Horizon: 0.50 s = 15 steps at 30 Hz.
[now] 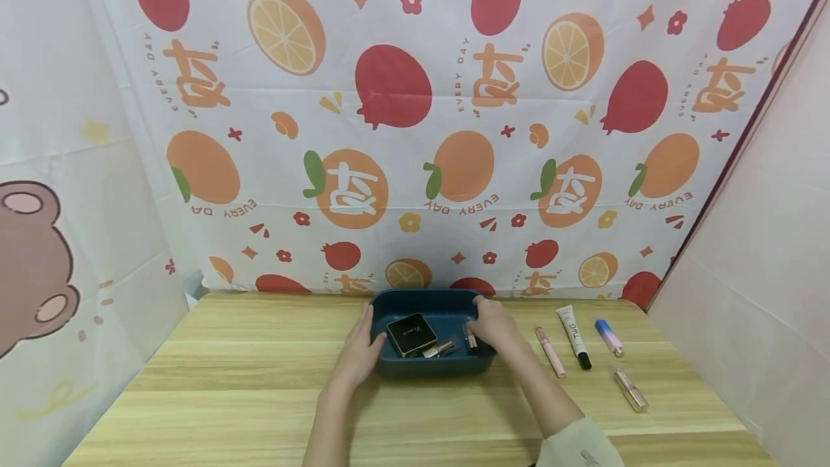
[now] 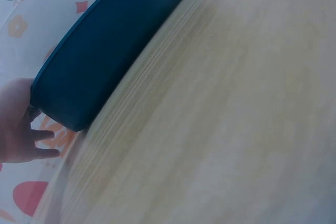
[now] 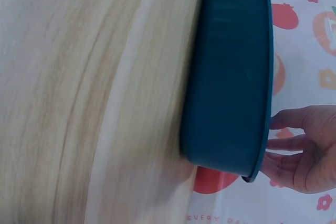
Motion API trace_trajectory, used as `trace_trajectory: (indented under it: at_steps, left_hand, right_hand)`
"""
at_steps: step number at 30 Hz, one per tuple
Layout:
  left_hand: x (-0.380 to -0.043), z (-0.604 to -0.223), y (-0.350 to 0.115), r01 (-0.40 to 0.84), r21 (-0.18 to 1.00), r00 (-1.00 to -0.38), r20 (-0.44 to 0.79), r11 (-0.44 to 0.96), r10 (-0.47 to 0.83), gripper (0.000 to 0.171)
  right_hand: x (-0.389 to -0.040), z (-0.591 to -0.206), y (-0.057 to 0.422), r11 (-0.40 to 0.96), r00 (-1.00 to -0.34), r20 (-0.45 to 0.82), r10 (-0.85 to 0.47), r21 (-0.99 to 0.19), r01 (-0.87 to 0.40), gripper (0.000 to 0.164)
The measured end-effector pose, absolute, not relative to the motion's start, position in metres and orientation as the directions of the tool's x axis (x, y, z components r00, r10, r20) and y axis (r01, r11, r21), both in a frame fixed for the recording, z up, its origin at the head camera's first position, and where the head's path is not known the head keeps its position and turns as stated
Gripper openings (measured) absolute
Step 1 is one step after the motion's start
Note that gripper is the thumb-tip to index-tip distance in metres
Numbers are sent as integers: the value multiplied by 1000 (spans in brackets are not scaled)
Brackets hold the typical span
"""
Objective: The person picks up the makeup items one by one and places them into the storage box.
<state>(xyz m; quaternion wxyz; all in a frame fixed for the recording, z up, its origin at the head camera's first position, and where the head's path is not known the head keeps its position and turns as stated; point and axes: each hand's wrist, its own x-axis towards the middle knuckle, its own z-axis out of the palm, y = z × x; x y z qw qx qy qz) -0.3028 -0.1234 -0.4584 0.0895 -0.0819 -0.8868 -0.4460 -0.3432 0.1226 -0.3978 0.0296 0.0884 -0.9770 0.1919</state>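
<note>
A dark blue basin (image 1: 434,366) stands at the back of the table. My left hand (image 1: 359,352) grips its left end, the thumb at the rim and straight fingers outside the wall. My right hand (image 1: 496,319) reaches over the right end with fingers spread; in the right wrist view, the rim hides its fingertips. Just below its thumb, a small black-and-metallic tube (image 1: 471,343) lies inside the basin. A square black compact (image 1: 411,334) with light lettering rests inside at the left. Beside the compact lies a metallic lipstick-like tube (image 1: 439,349).
Right of the basin lie a pink slim tube (image 1: 550,353), a white squeeze tube (image 1: 573,335) with black cap, a blue-to-pink tube (image 1: 609,338) and a rose-gold tube (image 1: 630,389). A fruit-print cloth (image 1: 402,150) hangs behind the wooden table (image 1: 246,380).
</note>
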Motion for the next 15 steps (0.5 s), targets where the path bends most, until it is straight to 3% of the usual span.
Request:
trace_trajectory:
  at_steps: [15]
  left_hand:
    - [-302, -457, -123, 214, 786, -974, 220, 580, 61, 61]
  right_hand:
    - [-337, -390, 148, 885, -977, 177, -122, -425, -188, 40]
